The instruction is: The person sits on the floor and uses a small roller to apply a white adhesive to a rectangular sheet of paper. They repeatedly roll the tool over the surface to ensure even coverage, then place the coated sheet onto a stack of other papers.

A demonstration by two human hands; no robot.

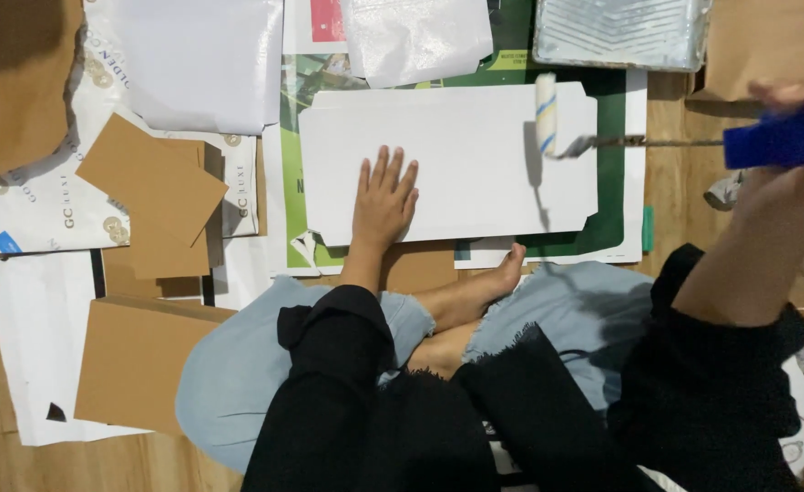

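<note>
My left hand point(384, 199) lies flat, fingers spread, on the near edge of the white board point(447, 164), which rests on papers spread over the floor. My right hand point(789, 123) is wrapped round the blue handle of the paint roller point(546, 113), whose sleeve sits on the board's upper right part. The paint tray point(620, 32) lies just beyond the board. I'd judge long, even strokes best, light pressure, keeping the pinning palm clear of wet paint.
</note>
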